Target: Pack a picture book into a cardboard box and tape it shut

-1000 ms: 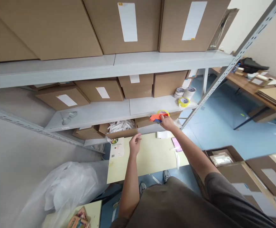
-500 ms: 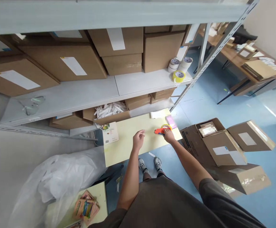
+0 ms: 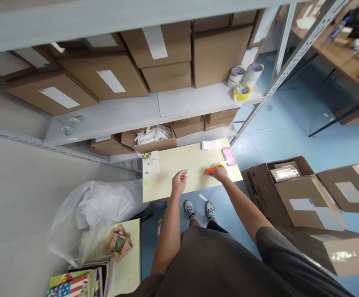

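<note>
My right hand is closed around an orange tape dispenser, with a yellow-rimmed roll partly hidden behind the hand. Both are over the right part of a pale yellow table. Over the middle of that table my left hand is held with loosely bent fingers and nothing in it. A white book or booklet with a barcode lies at the table's left end. Close beyond my right hand are a pink item, blurred, and a white paper at the back edge.
A metal shelf behind the table holds cardboard boxes, tape rolls and glasses. More cartons stand on the floor at right. To the left are a plastic bag and a side table with books.
The view has shifted, bringing more of the stacked books at lower left into sight. My right hand keeps hold of the tape dispenser, now turned slightly. My left hand stays over the table.
</note>
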The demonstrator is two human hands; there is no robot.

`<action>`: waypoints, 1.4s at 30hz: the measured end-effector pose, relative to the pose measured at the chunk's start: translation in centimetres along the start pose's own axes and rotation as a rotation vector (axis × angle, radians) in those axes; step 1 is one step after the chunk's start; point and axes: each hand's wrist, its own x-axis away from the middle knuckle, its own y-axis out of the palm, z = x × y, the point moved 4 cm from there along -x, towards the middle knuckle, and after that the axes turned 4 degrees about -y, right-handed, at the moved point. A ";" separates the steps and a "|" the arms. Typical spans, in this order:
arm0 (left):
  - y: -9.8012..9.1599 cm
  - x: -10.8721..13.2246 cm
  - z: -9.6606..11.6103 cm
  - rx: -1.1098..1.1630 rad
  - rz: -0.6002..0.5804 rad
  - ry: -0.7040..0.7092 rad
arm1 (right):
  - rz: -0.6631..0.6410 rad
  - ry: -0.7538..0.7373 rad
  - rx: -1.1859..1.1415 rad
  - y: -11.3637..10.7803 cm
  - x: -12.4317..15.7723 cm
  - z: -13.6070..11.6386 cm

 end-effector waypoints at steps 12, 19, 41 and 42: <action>-12.9 8.3 0.3 0.005 0.424 -0.002 | 0.590 -0.837 -0.307 -10.9 1.4 -18.8; -25.9 17.3 -7.2 0.061 0.748 -0.105 | 0.421 -1.074 -0.275 -6.2 3.8 -34.6; -43.4 20.0 -33.1 -0.134 0.579 -0.597 | -0.075 -1.198 -0.045 19.0 5.0 -70.4; -42.7 20.3 -33.2 -0.140 0.540 -0.579 | -0.105 -1.193 -0.049 20.1 4.6 -70.9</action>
